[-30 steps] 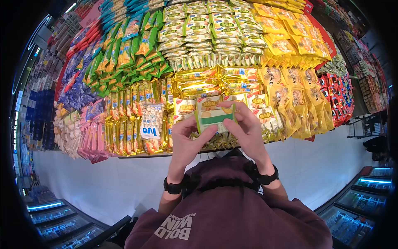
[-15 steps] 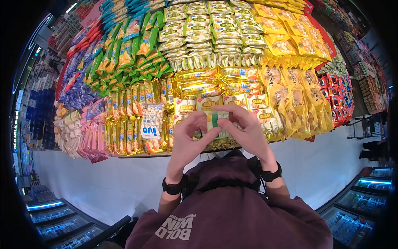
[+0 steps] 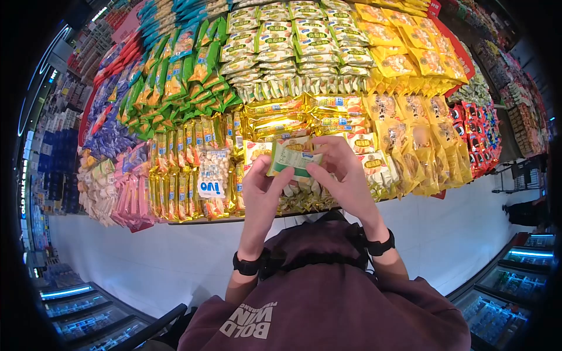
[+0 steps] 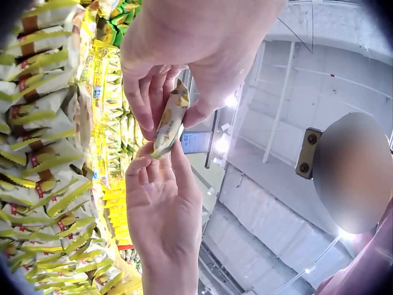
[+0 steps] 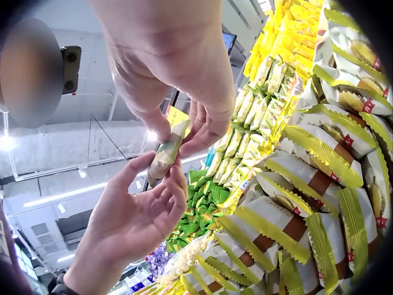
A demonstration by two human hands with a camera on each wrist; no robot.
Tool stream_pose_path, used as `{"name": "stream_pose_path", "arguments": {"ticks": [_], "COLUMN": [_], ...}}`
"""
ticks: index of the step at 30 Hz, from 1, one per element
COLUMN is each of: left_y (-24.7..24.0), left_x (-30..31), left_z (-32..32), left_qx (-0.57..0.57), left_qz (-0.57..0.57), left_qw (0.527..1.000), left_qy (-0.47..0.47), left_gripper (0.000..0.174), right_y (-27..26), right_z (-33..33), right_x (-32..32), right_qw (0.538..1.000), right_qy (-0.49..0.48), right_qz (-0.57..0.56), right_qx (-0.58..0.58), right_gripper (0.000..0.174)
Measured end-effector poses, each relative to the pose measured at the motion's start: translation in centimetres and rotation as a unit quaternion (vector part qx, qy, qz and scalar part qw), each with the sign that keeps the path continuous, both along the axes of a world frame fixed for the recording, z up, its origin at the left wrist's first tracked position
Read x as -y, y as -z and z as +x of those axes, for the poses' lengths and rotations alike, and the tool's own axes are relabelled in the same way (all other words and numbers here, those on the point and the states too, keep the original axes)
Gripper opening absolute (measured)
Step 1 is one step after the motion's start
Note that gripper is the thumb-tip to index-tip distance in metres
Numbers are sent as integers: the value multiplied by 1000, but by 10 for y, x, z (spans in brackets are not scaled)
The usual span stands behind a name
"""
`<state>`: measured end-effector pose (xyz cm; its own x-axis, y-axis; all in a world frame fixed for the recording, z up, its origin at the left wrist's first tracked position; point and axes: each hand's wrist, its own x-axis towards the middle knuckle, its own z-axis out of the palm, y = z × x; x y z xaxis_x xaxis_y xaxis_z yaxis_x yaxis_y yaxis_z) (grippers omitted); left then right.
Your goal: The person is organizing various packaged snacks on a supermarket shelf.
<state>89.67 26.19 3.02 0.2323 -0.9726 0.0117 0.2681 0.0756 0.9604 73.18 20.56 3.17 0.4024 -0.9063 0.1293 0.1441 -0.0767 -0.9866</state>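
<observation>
Both hands hold one small green and white snack packet (image 3: 294, 157) above the front of a snack display. My left hand (image 3: 261, 190) pinches its left end, the thumb on the printed face. At the right end, my right hand (image 3: 344, 178) grips it between thumb and fingers. The left wrist view has the packet (image 4: 171, 123) edge-on, my left hand (image 4: 184, 43) above it and my right hand (image 4: 163, 215) below. In the right wrist view the packet (image 5: 167, 150) is again pinched from both sides.
Behind the hands are gold packets (image 3: 278, 124), stacked green-white packets (image 3: 319, 38) and yellow bags (image 3: 418, 131). A white-clear bag of round pieces (image 3: 213, 172) lies on gold packets to the left. The display's front edge (image 3: 234, 219) runs below the hands.
The packet has turned in the fingers, from a narrow, foreshortened view to a broad, tilted face with white and green print. Both hands have stayed nearly in place.
</observation>
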Motion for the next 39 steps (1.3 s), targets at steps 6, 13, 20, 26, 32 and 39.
{"name": "stream_pose_path", "arguments": {"ticks": [6, 13, 20, 26, 32, 39], "left_y": [2, 2, 6, 1, 7, -3], "left_x": [2, 2, 4, 1, 1, 0], "left_z": [2, 3, 7, 7, 11, 8], "left_qx": [30, 32, -3, 26, 29, 99], "left_qz": [16, 17, -2, 10, 1, -1], "left_qw": [999, 999, 1000, 999, 999, 995], "left_qy": [34, 27, 31, 43, 46, 22], "left_gripper": [15, 20, 25, 15, 13, 34], "right_y": [0, -4, -7, -7, -9, 3], "right_z": [-2, 0, -2, -1, -1, -4], "right_x": [6, 4, 5, 5, 5, 9], "right_qw": [998, 997, 995, 995, 997, 997], "right_qy": [20, -17, -24, -29, -23, -42], "right_qz": [58, 46, 73, 77, 60, -56], "right_qx": [32, 54, 58, 59, 49, 25], "right_gripper": [38, 45, 47, 48, 52, 29]}}
